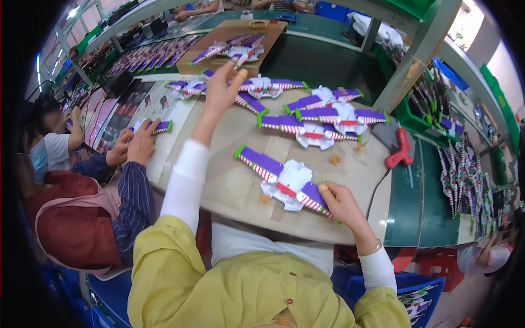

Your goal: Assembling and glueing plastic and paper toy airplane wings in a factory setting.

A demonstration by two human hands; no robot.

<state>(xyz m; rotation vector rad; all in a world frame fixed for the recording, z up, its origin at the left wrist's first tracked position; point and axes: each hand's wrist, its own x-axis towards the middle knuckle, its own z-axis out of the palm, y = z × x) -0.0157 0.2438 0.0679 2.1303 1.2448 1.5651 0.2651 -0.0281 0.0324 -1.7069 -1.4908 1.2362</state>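
My left hand (221, 90) reaches far forward, its fingers closed on the near end of a toy wing assembly (243, 52) with purple wings and a white middle. That assembly lies on a brown cardboard box (273, 34). Close to me, my right hand (345, 206) pinches the right wing of another toy wing assembly (295, 177), purple with red-and-white stripes and green tips. Pale finger covers show on both hands. Several similar wing assemblies (328, 116) lie beyond it, some overlapping, and more (262, 86) sit beside my left forearm.
A red glue gun (400, 148) with a black cord lies to the right on the table (235, 180). Small orange bits are scattered nearby. A co-worker's hands (139, 143) handle a similar piece at left. Green crates (418, 117) and a metal post (418, 68) stand at right.
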